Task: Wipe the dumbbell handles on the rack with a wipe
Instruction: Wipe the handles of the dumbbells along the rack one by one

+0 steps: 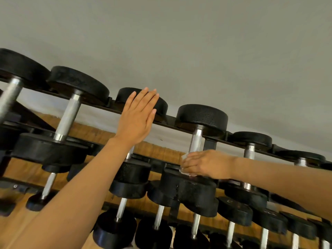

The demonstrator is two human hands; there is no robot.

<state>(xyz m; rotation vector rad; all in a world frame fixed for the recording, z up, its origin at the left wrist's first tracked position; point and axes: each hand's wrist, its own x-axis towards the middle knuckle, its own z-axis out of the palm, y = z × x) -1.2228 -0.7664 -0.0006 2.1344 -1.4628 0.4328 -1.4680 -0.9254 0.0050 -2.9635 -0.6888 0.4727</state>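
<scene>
**Matt black heads, bright knurled metal**

The dumbbell heads look like matt black rubber or coated iron with a fine pebbled grain. Their handles are silvery metal, rough with knurling along the grip and smooth and shiny at the collars. The rack is dark painted metal. The wipe looks thin, pale and papery. Behind, the floor shows warm wood grain and the wall is flat matt grey.

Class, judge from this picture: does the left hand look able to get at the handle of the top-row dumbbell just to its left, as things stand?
Probably yes. The left hand is open and holds nothing, and that handle lies bare beside it, with nothing in between. The right hand holds the wipe elsewhere.
</scene>
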